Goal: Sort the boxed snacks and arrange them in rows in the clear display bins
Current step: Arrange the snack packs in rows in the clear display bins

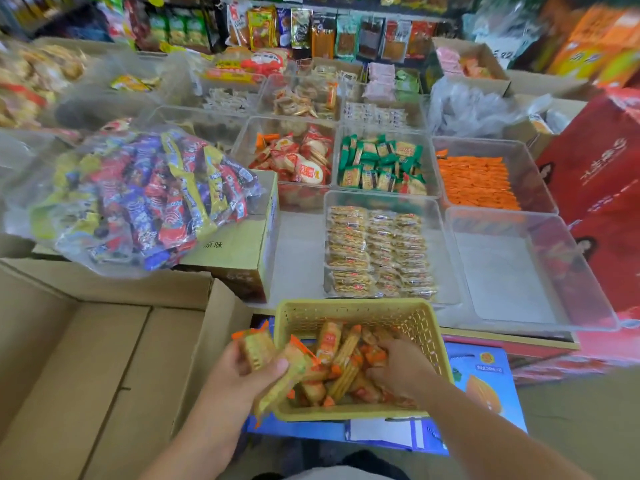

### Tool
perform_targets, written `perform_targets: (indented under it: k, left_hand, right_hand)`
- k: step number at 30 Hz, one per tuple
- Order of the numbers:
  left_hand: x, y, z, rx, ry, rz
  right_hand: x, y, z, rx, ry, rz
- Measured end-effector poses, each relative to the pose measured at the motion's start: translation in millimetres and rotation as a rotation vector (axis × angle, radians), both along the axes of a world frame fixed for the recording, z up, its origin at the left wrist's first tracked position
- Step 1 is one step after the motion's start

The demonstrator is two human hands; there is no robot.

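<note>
Step in hand: pulling stock out of the basket [346, 308], nothing being placed yet. Left hand [242, 374] is at the basket's left rim, fingers and thumb [275, 367] clamped round a small stack of orange-ended packets [258, 348], with another wedged under the thumb. Right hand [398, 370] is down inside the basket, fingers bent into the loose pile [343, 362]. The tips are buried, so I can't tell if it has hold of one. The basket sits on a blue box [485, 375] at the near edge, just in front of the bins on the table [298, 258]. The nearest bin [443, 237] already holds neat rows of biscuits. The bin to its right [502, 282] is bare. Behind that, a third bin [519, 150] is part filled with orange packs in rows. They could be the same line, but they're too small to confirm. My read: the basket is well stocked, so lots left to do on this batch. Next move: right hand needs a firm pinch on a packet, added to the left-hand stack all facing one way. Then carry it forward and right, clear of the biscuit rows, and set it down on edge against a bin wall so the first row stands straight.
</note>
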State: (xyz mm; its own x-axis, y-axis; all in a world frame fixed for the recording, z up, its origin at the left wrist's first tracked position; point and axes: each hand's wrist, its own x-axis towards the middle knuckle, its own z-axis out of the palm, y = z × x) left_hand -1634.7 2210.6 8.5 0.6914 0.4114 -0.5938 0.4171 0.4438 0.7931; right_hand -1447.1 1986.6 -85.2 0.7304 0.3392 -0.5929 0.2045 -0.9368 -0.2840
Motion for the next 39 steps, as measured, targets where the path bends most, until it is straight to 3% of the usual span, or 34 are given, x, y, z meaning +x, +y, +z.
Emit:
perform_targets:
  k: [5, 8, 10, 13, 17, 21, 25, 33, 39]
  left_hand:
    - [-11.2, 2.5, -1.6, -0.359, -0.062, 0.116]
    - [-5.6, -6.6, -0.4, -0.374, -0.077, 0.1]
    - [2.7, -17.1, 1.5, -0.363, -0.103, 0.067]
    - [19.4, -40.1, 2.4, -0.37, -0.141, 0.021]
    - [54.1, -88.9, 6.8, -0.308, -0.186, -0.123]
    - [92.4, -155.8, -2.5, -0.213, -0.164, -0.198]
    - [129.4, -231.3, -7.4, -0.241, -0.152, -0.241]
    - [187.0, -352.8, 1.4, -0.301, -0.052, -0.122]
    - [190.2, -379.2, 11.2, -0.296, -0.006, 0.014]
  right_hand:
    - [-14.4, 5.6, 45.5, 0.293, -0.027, -0.278]
    - [-34.9, 2.2, 87.7, 0.615, 0.058, -0.551]
    - [-50.5, -5.2, 104.9, 0.823, 0.234, -0.687]
    - [-67.5, -17.6, 121.8, 0.978, 0.391, -0.695]
    - [-71.2, -39.6, 126.9, 1.006, 0.391, -0.637]
    - [-48.5, -79.1, 120.7, 1.015, 0.348, -0.851]
    - [-12.1, -141.0, 112.0, 0.912, 0.247, -0.844]
    - [61.9, -271.1, 109.2, 0.966, 0.462, -0.735]
    - [94.2, -302.1, 99.1, 1.002, 0.445, -0.54]
